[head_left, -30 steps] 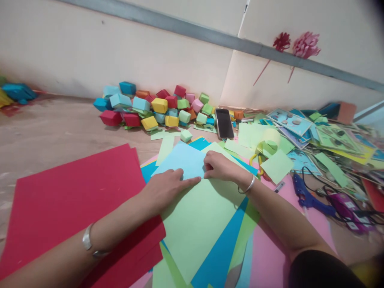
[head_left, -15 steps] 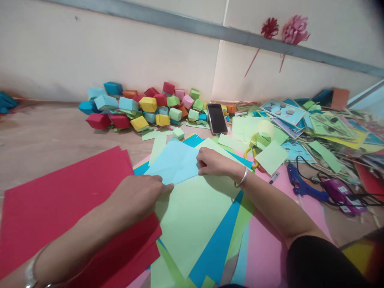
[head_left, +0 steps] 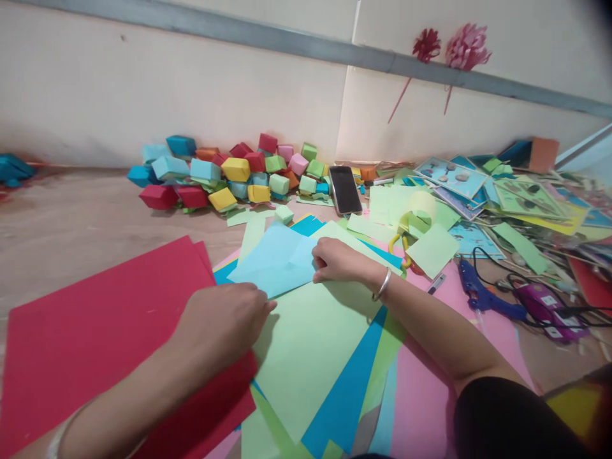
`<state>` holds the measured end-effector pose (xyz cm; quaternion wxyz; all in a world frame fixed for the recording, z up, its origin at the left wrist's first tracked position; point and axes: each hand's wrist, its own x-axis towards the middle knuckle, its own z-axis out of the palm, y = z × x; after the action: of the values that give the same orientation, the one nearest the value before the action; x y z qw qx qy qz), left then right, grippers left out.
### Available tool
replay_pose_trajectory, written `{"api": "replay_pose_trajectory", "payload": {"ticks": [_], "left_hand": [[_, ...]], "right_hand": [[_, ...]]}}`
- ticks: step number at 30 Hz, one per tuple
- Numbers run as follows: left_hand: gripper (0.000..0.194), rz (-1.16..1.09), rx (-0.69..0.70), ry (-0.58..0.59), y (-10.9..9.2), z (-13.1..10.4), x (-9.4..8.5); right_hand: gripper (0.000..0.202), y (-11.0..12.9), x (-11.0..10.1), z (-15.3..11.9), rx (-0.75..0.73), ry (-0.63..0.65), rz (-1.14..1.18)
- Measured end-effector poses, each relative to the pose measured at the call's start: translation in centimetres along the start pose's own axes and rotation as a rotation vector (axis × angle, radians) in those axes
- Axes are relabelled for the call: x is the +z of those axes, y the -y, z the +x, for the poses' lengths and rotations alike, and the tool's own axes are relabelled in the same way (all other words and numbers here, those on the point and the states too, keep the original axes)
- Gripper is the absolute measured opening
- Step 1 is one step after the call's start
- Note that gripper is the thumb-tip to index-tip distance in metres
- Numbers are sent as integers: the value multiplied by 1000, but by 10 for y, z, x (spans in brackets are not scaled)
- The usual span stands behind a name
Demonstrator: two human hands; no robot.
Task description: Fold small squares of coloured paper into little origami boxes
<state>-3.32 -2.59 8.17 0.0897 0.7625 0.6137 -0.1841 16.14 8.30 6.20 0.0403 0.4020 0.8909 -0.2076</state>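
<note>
Soft, even light, and your right hand throws a gentle shadow across the pale green sheet; fine detail looks smeary, the top-right corner black.

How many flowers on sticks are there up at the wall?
2. A dark red flower is at the grey rail, and a larger pink flower is just to its right in the picture. Neither looks hidden.
</note>
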Motion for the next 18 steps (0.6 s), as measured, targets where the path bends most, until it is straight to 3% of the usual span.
{"api": "replay_pose_trajectory", "payload": {"ticks": [1, 3, 5, 9, 14, 18], "left_hand": [[42, -26, -8, -92, -4, 2, 3], [29, -116, 134, -270, -14, 7, 13], [30, -167, 268, -350, -21, 13, 23], [30, -140, 253, -313, -22, 21, 33], [20, -70, 114, -286, -16, 20, 30], [17, -93, 97, -296, -16, 20, 27]], "right_hand": [[24, 0, 0, 0, -4, 1, 0], [22, 0, 0, 1, -35, 3, -8], [16, -3, -4, 0, -99, -7, -19], [16, -23, -13, -3, -176, -104, -106], [63, -43, -7, 0, -245, -225, -280], [39, -36, 0, 6, -406, -330, -237]]}}
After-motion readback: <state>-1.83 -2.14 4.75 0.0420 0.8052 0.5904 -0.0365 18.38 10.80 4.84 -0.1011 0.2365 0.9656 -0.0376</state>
